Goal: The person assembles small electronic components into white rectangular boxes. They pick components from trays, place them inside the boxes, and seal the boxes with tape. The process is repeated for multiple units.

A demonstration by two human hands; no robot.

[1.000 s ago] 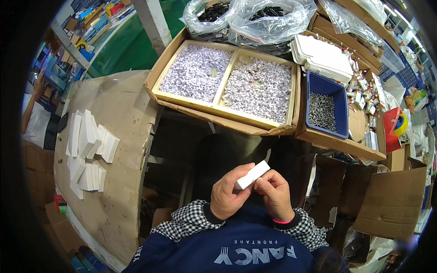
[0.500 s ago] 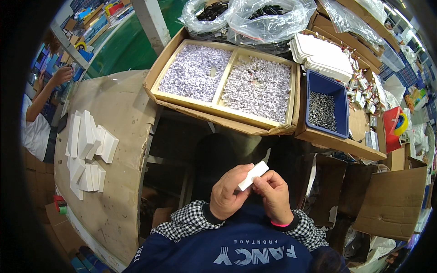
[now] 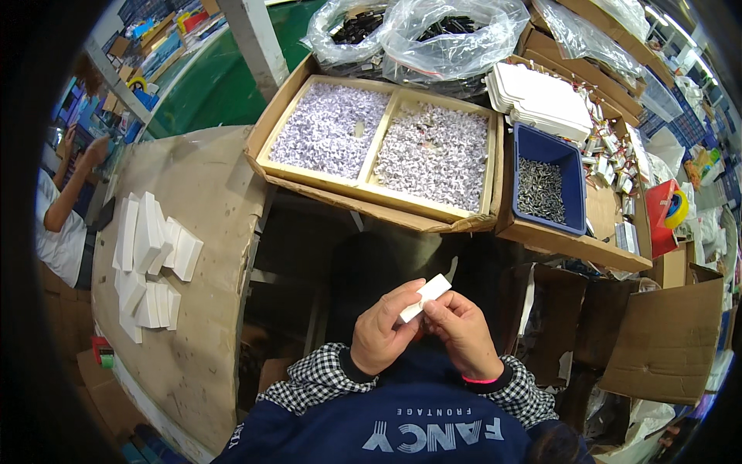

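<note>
A small white rectangular box [image 3: 426, 298] is held in front of my body, tilted up to the right. My left hand [image 3: 385, 328] is closed around its lower left end. The thumb and fingers of my right hand [image 3: 464, 332] are pinched together at the box's near right side. Whether the right fingers also grip something small there is hidden. On the board to the left lies a loose pile of white boxes [image 3: 147, 255] like it, some leaning on one another.
Ahead stands a cardboard carton with a two-part tray [image 3: 363, 183] of small white pieces. Right of it are a blue bin [image 3: 549, 218] of small metal parts and stacked white trays [image 3: 541, 100]. An open carton [image 3: 657, 348] sits low right. Another person [image 3: 69, 224] works at far left.
The white box has shifted slightly left in my hands, and my fingers have adjusted a little on it. The view has tilted slightly. The other person's arm at far left has moved.
</note>
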